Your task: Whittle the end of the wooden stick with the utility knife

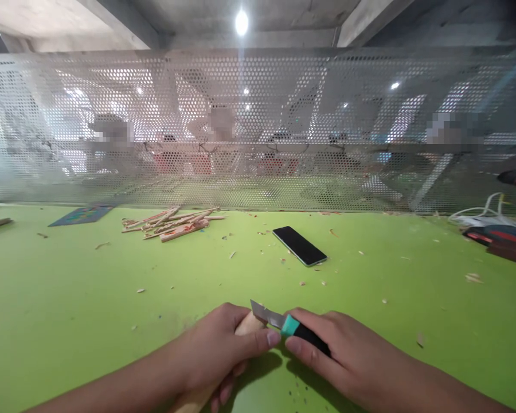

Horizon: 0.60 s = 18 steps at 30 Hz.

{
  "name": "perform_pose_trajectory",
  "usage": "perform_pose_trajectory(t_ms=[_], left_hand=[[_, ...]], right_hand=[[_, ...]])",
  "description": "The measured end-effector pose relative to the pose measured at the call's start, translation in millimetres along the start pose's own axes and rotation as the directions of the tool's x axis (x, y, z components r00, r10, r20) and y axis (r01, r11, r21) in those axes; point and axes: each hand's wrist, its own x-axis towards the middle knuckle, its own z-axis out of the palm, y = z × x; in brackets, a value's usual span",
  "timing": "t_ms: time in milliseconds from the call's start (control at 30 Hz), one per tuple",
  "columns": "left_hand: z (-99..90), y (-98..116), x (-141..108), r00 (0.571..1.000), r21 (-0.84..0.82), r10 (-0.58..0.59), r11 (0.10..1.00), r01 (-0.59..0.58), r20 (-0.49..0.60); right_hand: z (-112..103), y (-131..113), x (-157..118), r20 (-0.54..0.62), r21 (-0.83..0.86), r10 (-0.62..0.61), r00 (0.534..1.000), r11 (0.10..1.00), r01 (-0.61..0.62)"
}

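My left hand [223, 341] is wrapped round a pale wooden stick [250, 324], whose tip points up and away from me. The lower end of the stick shows beneath my wrist. In my right hand [341, 350] is a utility knife [303, 331] with a black and teal handle. Its bare blade reaches left and lies against or just over the stick's tip; whether it cuts in, I cannot tell. My left thumb rests along the stick, just below the blade.
A phone [300, 245] lies on the green table [90, 310] beyond my hands. Wood slivers [176, 222] are piled farther back, near a dark patterned card [82, 215]. A power drill [513, 226] and white cable [481, 215] are at right. A perforated metal screen [258, 132] borders the back.
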Motion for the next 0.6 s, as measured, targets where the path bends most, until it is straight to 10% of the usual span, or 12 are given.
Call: perform_pose_trajectory(t_ms=[600], left_hand=[[-1.2, 0.9, 1.0, 1.0, 0.044, -0.029, 0.999, 0.029, -0.007]], right_hand=[[0.4, 0.1, -0.9, -0.023, 0.018, 0.037, 0.999, 0.999, -0.037]])
